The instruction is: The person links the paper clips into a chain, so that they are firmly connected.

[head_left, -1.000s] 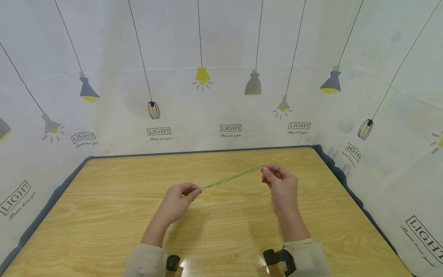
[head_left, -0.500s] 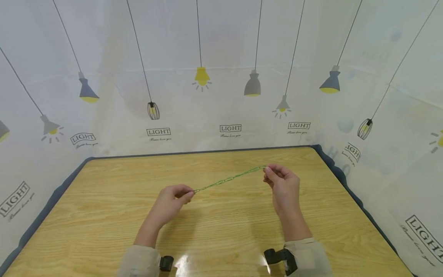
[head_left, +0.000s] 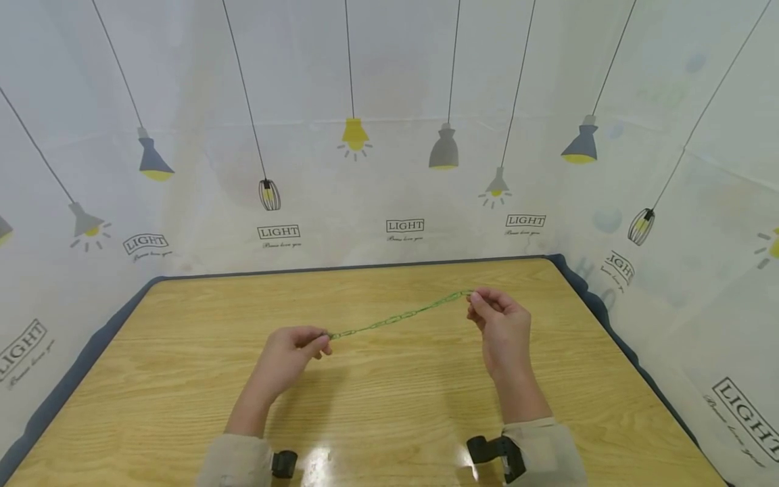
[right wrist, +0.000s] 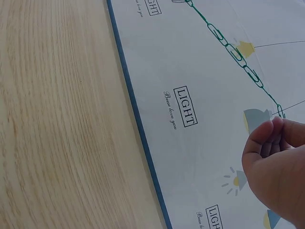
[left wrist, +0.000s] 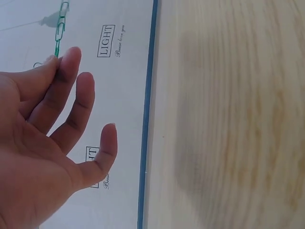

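Observation:
A chain of green paper clips (head_left: 398, 317) stretches between the two hands above the table, its right end higher than its left. The left hand (head_left: 286, 358) pinches one end between thumb and fingers. In the left wrist view its other fingers (left wrist: 85, 102) are spread and loosely bent, and part of the chain (left wrist: 59, 31) runs up from the fingertips. The right hand (head_left: 505, 335) pinches the opposite end. Linked clips (right wrist: 236, 55) show clearly in the right wrist view, running up and left from the right fingertips. Each end clip is partly hidden by the fingers.
The wooden table (head_left: 389, 412) lies under both hands, with a dark blue edge (head_left: 341, 268) along its back and sides. Behind and beside it hangs a pale sheet (head_left: 402, 67) printed with lamps. Black wrist mounts (head_left: 499, 454) sit at the sleeves.
The left hand has moved left, and the right hand slightly right. More of the paper clip chain shows between them, and it stays nearly straight. Both hands have kept their pinch.

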